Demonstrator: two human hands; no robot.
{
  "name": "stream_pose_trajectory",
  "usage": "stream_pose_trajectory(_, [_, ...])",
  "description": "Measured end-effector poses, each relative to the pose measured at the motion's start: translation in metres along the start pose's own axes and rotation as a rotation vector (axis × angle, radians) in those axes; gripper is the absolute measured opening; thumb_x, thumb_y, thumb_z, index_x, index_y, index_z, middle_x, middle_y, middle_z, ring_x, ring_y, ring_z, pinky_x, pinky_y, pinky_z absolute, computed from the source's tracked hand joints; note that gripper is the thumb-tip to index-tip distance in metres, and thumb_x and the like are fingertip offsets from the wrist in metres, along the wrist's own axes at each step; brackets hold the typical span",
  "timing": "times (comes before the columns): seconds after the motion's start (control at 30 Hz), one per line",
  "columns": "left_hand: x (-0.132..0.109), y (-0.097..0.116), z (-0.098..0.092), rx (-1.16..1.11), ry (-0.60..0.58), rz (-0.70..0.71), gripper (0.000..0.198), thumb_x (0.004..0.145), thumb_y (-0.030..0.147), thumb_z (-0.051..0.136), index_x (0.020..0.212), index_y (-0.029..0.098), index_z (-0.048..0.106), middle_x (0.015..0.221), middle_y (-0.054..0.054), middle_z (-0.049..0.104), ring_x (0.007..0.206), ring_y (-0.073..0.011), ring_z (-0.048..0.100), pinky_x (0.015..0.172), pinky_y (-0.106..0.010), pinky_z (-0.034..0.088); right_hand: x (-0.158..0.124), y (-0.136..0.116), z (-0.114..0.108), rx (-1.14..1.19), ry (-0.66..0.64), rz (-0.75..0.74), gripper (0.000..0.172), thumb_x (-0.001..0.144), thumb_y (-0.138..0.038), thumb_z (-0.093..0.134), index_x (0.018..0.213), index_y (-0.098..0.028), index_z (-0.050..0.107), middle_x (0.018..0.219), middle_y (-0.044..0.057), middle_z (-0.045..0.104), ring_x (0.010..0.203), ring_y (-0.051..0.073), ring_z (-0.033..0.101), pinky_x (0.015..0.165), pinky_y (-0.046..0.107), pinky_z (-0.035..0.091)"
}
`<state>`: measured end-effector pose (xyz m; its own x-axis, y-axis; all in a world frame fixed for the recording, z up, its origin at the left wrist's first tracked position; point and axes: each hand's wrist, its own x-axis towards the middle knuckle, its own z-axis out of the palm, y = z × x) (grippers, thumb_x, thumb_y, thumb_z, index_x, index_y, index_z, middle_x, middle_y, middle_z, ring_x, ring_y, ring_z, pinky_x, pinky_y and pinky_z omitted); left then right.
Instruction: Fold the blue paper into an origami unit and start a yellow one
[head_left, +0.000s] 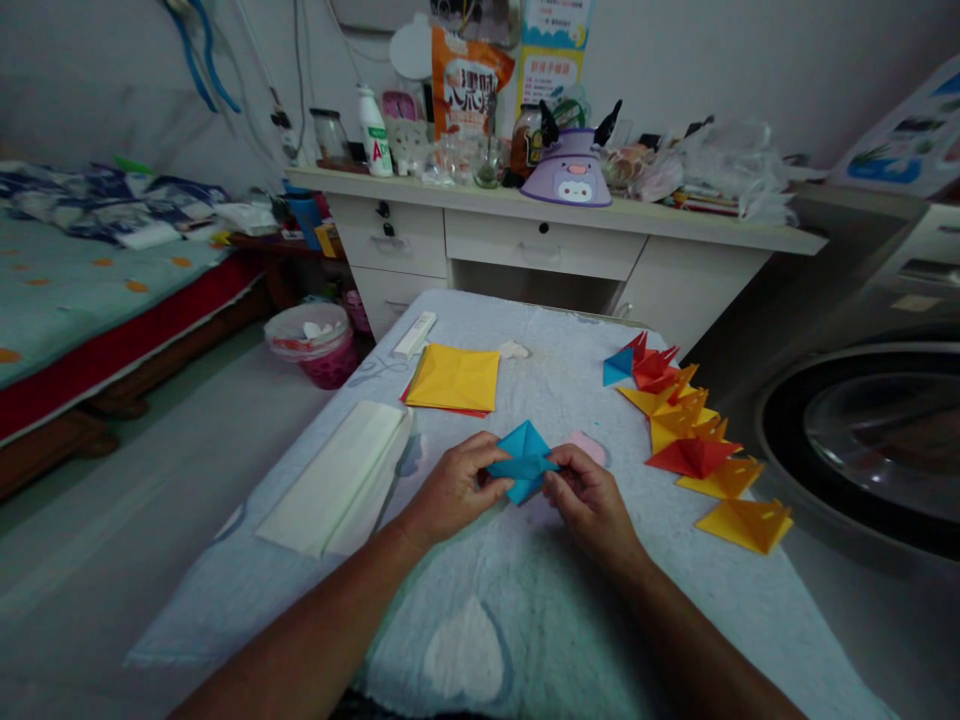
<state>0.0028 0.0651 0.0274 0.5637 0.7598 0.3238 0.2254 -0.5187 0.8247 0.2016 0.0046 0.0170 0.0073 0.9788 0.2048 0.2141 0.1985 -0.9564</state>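
Home bedroom; bed (90, 300), cluttered desk (540, 225), washing machine (870, 440), cloth-covered table (525, 560)

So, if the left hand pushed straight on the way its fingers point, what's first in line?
The left hand pinches the blue folded paper piece; past that, probably the right hand opposite.

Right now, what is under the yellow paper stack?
A red sheet edge peeks out beneath the yellow paper stack, on the pale tablecloth; how many sheets lie under is hidden.

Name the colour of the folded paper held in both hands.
Blue folded paper, seen best in the head view.
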Motion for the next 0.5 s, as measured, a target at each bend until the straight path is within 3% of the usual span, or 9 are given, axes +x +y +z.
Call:
stream_pose_trajectory(0.1, [0.0005,-0.0010,0.0002,-0.053,0.020,-0.042,0.006,0.077,0.016,0.065,0.082,0.016,0.066,0.080,0.000,0.056,0.075,-0.0128,0.055,0.067,-0.022,0.042,-0.0016,0.0019,0.0022,0.068,0.021,0.013,0.018,0.088,-0.032,0.058,0.102,-0.022,0.054,0.081,0.000,0.056,0.066,0.013,0.054,0.057,0.024,0.045])
stream_pose_trajectory(0.23, [0.0007,-0.0058,0.0012,-0.219,0.109,-0.163,0.016,0.077,0.024,0.068,0.089,0.015,0.067,0.085,-0.002,0.062,0.078,-0.0150,0.058,0.070,-0.024,0.045,-0.0031,0.0030,0.0032,0.143,0.111,-0.008,0.048,0.087,-0.030,0.060,0.129,-0.030,0.038,0.113,0.005,0.053,0.075,0.012,0.057,0.059,0.025,0.048])
stream_pose_trajectory(0.4, [0.0020,-0.0046,0.0016,-0.457,0.184,-0.288,0.027,0.074,0.030,0.072,0.094,0.013,0.065,0.082,-0.002,0.066,0.074,-0.0154,0.060,0.070,-0.026,0.048,-0.0035,0.0023,0.0010,0.052,0.113,0.004,0.032,0.089,-0.030,0.057,0.119,-0.027,0.047,0.111,0.005,0.056,0.074,0.012,0.055,0.058,0.024,0.046])
stream_pose_trajectory(0.5, [0.0027,-0.0016,0.0013,-0.469,0.200,-0.290,0.028,0.074,0.030,0.073,0.095,0.013,0.065,0.081,-0.002,0.066,0.073,-0.0147,0.060,0.069,-0.025,0.048,-0.0042,-0.0001,0.0016,0.034,0.092,-0.013,0.029,0.089,-0.030,0.056,0.117,-0.026,0.051,0.111,0.005,0.056,0.074,0.012,0.055,0.059,0.024,0.046])
